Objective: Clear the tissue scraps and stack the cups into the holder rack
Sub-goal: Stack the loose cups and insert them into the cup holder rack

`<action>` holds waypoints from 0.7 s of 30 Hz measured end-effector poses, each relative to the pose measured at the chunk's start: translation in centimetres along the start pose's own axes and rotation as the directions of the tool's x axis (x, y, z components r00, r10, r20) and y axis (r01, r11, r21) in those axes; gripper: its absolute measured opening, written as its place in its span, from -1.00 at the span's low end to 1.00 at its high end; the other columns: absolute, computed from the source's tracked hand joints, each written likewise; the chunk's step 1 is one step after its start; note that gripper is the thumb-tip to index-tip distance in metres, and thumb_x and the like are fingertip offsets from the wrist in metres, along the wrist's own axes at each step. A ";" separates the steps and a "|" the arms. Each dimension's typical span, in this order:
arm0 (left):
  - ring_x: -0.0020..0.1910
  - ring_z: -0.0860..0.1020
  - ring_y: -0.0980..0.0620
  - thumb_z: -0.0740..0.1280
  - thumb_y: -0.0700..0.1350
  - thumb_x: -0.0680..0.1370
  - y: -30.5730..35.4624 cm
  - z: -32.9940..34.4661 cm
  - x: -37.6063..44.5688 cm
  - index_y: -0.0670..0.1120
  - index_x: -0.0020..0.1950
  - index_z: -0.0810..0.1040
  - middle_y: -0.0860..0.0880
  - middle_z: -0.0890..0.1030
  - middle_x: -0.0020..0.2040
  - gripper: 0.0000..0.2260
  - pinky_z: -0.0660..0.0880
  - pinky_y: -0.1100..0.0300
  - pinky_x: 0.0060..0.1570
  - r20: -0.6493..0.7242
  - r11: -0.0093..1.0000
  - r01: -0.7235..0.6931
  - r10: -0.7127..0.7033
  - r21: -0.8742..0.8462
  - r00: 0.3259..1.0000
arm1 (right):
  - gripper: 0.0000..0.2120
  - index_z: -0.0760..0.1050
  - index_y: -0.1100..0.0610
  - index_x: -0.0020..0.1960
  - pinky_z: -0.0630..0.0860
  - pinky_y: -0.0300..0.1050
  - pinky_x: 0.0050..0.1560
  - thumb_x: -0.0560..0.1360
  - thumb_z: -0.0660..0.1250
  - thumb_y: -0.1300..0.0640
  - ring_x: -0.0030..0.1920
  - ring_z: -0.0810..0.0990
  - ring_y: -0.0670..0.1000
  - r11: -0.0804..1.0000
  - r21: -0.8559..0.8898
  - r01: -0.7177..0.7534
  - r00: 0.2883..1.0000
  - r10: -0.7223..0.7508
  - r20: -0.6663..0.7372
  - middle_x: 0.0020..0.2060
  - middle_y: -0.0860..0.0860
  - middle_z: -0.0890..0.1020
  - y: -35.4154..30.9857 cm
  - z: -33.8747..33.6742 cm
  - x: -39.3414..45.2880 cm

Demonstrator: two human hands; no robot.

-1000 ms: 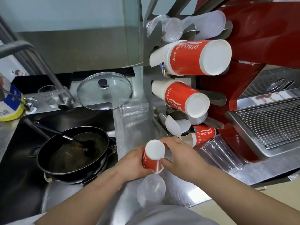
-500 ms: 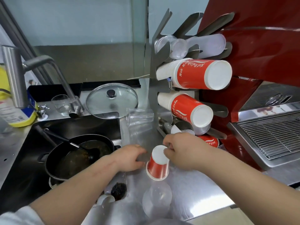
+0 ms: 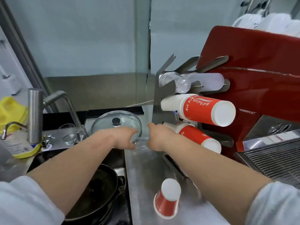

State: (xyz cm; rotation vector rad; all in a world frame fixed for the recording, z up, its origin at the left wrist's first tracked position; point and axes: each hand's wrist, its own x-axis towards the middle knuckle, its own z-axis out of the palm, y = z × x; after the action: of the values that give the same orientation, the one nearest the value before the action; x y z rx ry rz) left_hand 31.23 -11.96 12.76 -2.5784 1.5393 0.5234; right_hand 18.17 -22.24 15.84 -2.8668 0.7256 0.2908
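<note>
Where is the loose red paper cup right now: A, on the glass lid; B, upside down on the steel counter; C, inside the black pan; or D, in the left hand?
B: the red paper cup stands base-up on the steel counter, untouched by both hands, which reach farther back.

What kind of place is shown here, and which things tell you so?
Probably the work counter of a café or drinks shop. A metal cup rack holds stacks of red paper cups, a red machine with a drip grille stands beside it, and a sink tap is nearby.
</note>
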 end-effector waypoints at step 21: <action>0.50 0.15 -0.11 0.33 0.12 0.45 -1.8 9.6 9.9 -0.12 0.58 0.02 -0.11 0.23 0.49 -0.18 0.11 0.08 0.50 -0.147 0.981 -0.182 0.190 0.063 0.971 | -0.20 -0.10 0.08 0.55 0.07 0.08 0.50 0.51 0.34 0.11 0.55 -0.09 0.16 0.986 0.103 -0.129 0.982 0.112 0.152 0.55 0.13 -0.03 1.9 11.9 10.5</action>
State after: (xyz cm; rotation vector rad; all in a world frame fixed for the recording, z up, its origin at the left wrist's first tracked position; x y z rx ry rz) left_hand 34.74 -16.91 0.29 -2.5038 1.8313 0.3043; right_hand 24.60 -26.14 1.74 -2.6680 0.8599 0.4557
